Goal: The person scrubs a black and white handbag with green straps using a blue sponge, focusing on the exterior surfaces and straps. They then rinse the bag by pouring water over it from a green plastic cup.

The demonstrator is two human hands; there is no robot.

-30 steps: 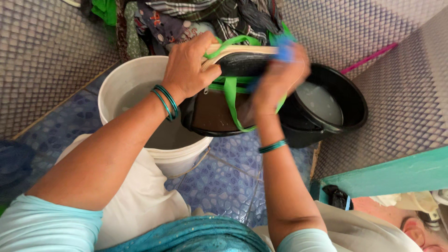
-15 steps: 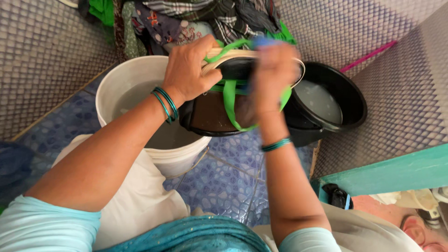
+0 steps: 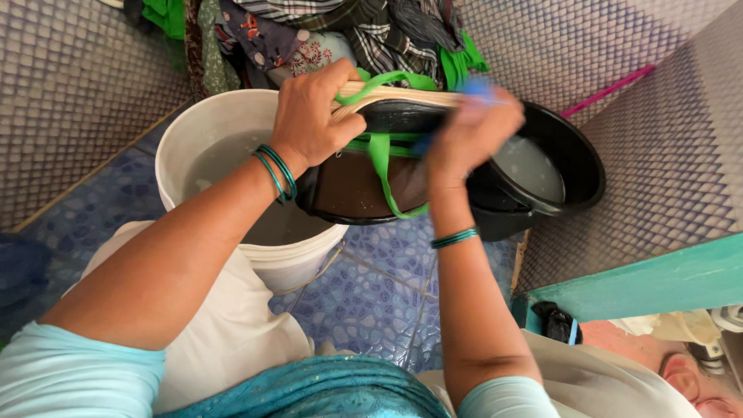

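While left hand (image 3: 313, 116) grips sandal (image 3: 402, 116) | right hand (image 3: 468, 131), blurred, grip unclear, has slid back right

Left hand (image 3: 313, 116) is clamped around the heel end of a flip-flop (image 3: 402, 116) with green straps, held on edge over a black basin (image 3: 576, 166) of water, while the right hand (image 3: 468, 135) presses something blue (too blurry to say what) against the sole. Just left of the basin sits a white bucket (image 3: 209, 131) with water in it, on a blue patterned tile floor (image 3: 371, 286). A heap of clothes (image 3: 340, 35) is piled behind both.
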